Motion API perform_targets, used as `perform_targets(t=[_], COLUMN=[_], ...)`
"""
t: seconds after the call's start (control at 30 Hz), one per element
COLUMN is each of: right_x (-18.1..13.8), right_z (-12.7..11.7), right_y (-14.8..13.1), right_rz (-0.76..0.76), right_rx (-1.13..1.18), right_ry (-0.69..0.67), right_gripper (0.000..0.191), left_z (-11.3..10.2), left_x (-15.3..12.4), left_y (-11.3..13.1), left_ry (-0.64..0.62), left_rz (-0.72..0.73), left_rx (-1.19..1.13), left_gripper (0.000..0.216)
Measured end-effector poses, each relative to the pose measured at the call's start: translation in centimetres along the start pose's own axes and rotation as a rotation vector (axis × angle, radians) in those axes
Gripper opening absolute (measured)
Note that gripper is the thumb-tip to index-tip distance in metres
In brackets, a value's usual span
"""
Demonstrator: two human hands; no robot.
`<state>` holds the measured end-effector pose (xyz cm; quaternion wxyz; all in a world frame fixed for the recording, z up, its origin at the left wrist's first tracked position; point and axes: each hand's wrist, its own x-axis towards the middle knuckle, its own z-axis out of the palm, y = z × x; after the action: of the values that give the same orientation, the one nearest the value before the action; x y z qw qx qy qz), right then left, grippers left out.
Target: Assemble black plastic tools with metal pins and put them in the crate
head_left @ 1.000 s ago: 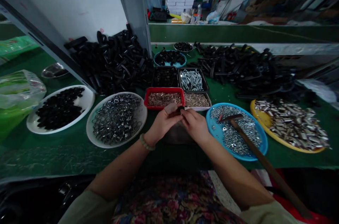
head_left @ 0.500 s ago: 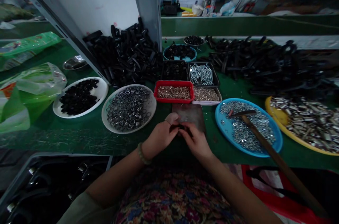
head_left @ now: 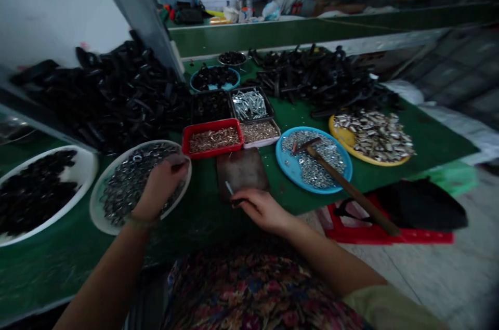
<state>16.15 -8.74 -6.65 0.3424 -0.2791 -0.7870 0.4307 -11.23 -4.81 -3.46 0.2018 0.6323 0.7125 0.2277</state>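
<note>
My right hand (head_left: 267,209) is closed on a small black part (head_left: 237,201), most of it hidden by the fingers. A silver screw (head_left: 229,187) sticks out of that part, up and to the left, above the front of a dark metal plate (head_left: 242,170). My left hand (head_left: 163,184) is over the right side of a white plate (head_left: 95,205) of metal rings (head_left: 125,184). Its fingers are curled together at the plate's rim, with something dark at their tips that I cannot make out.
Behind the metal plate stand a red tray (head_left: 187,149) of copper-coloured pins and a black tray (head_left: 268,106) of silver screws. A hammer (head_left: 331,171) lies across a blue dish (head_left: 284,163) of nuts, its handle past the table edge. Black parts (head_left: 128,96) are heaped at left.
My hands were together over the metal plate and are now apart. The left has moved left to the rings; the right keeps the black part, its screw now showing. The view has turned right.
</note>
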Motion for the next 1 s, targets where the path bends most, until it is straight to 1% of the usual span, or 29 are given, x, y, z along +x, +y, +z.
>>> perform_targets(t=[0.07, 0.1, 0.17, 0.23, 0.3, 0.37, 0.43, 0.47, 0.5, 0.53, 0.63, 0.7, 0.77, 0.83, 0.87, 0.9, 1.0], right_x=[0.0, 0.0, -0.4, -1.2, -2.4, -3.9, -5.5, -6.3, -7.0, -7.8, -9.6, -10.3, -10.6, -10.7, -10.6, -10.6, -10.1], right_z=[-0.7, -1.0, -1.9, -3.1, -4.5, -5.9, -7.1, -7.7, -8.3, -8.8, -10.2, -10.9, -11.2, -11.3, -11.2, -11.1, -10.7], right_y=[-0.2, -0.2, 0.0, 0.4, 0.9, 1.6, 2.1, 2.3, 2.5, 2.6, 2.8, 3.0, 3.1, 3.3, 3.4, 3.5, 3.5], right_rz=[-0.099, -0.12, -0.111, -0.087, -0.069, -0.049, -0.016, 0.01, 0.044, 0.086, 0.203, 0.236, 0.247, 0.259, 0.264, 0.269, 0.274], right_rx=[-0.079, -0.102, -0.146, -0.191, -0.22, -0.239, -0.246, -0.24, -0.219, -0.181, -0.019, 0.058, 0.092, 0.118, 0.131, 0.143, 0.18], right_ry=[-0.08, -0.091, -0.068, -0.001, 0.078, 0.154, 0.239, 0.295, 0.363, 0.439, 0.658, 0.744, 0.777, 0.786, 0.787, 0.786, 0.749], right_gripper=[0.024, 0.027, 0.034, 0.044, 0.051, 0.052, 0.047, 0.043, 0.038, 0.034, 0.026, 0.022, 0.021, 0.021, 0.022, 0.022, 0.022], left_z=[1.3, 2.0, 3.6, 5.1, 6.5, 8.0, 9.6, 10.5, 11.5, 12.4, 15.2, 16.6, 17.5, 18.0, 18.0, 18.0, 17.6], left_x=[-1.4, -2.0, -2.7, -2.7, -2.4, -1.8, -1.0, -0.4, 0.4, 1.2, 4.1, 5.6, 6.6, 7.0, 7.1, 7.1, 6.7], left_y=[2.6, 4.0, 6.6, 8.8, 10.7, 12.4, 14.0, 14.8, 15.6, 16.4, 18.8, 20.1, 20.9, 21.3, 21.4, 21.4, 20.7], left_ry=[-0.13, -0.192, -0.288, -0.346, -0.412, -0.497, -0.595, -0.624, -0.623, -0.593, -0.503, -0.536, -0.589, -0.617, -0.635, -0.651, -0.646], left_rz=[-0.017, -0.039, -0.084, -0.087, -0.037, 0.034, 0.119, 0.174, 0.242, 0.323, 0.616, 0.793, 0.921, 0.977, 0.976, 0.943, 0.753], left_rx=[-0.32, -0.459, -0.664, -0.751, -0.756, -0.767, -0.783, -0.775, -0.733, -0.647, -0.204, 0.096, 0.268, 0.323, 0.301, 0.222, -0.154], left_gripper=[0.02, 0.026, 0.038, 0.047, 0.052, 0.053, 0.055, 0.054, 0.05, 0.043, 0.022, 0.019, 0.021, 0.02, 0.019, 0.017, 0.017])
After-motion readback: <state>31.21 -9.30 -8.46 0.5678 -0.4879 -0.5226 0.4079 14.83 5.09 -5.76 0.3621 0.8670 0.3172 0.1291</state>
